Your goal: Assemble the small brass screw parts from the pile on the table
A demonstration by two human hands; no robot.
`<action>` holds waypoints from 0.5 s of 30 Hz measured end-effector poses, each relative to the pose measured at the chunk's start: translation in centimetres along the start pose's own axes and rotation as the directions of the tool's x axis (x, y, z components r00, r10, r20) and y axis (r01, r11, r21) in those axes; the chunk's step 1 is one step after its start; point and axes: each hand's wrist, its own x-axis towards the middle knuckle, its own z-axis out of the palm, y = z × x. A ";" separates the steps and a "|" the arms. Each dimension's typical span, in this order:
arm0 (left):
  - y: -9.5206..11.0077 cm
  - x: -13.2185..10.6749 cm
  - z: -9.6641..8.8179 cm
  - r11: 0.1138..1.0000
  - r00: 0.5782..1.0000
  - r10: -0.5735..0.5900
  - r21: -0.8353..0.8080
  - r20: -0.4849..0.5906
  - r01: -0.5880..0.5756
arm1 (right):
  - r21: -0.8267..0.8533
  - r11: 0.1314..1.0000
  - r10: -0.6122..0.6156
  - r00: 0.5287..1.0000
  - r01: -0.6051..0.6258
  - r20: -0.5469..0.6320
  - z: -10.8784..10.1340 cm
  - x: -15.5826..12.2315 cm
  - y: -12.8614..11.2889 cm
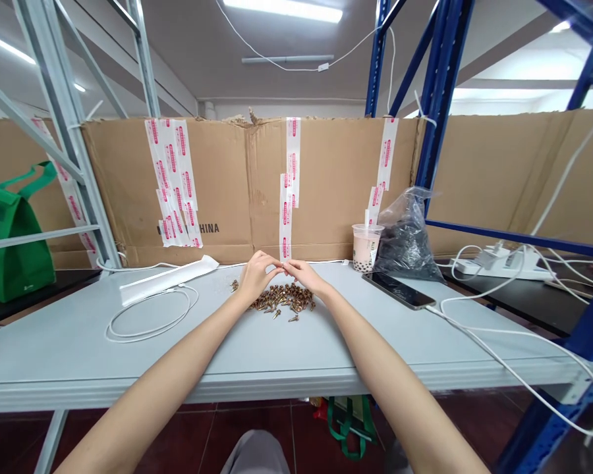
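I see the left hand [257, 276] and right hand [307, 276] pressed together at the tips, just above the screws [282, 297]; can't tell if they pinch one. Heap sits mid-desk [79, 355], likely for two-hand reach.

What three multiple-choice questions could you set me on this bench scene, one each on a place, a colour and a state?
1. Where is the pile of screws? A) on the floor B) on the pale metal shelf C) inside the plastic cup
2. What colour is the tote bag at far left? A) green B) red C) blue
3. How is the smartphone placed? A) held in a hand B) standing upright C) lying flat

1: B, the screws lie heaped on the shelf beneath the left hand and right hand.
2: A, its body and handles are green.
3: C, it lies flat on the shelf, a white cable at its end.
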 end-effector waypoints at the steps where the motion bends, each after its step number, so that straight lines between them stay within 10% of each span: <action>1: 0.1 0.0 0.1 1.000 1.000 0.004 -0.006 0.008 -0.004 | 0.011 1.000 0.019 1.000 -0.019 0.012 0.0 0.0 0.0; 15: 0.3 -0.3 0.4 0.994 0.997 -0.021 -0.105 0.075 0.029 | 0.063 0.997 0.043 0.989 -0.052 0.140 -1.1 -0.1 0.1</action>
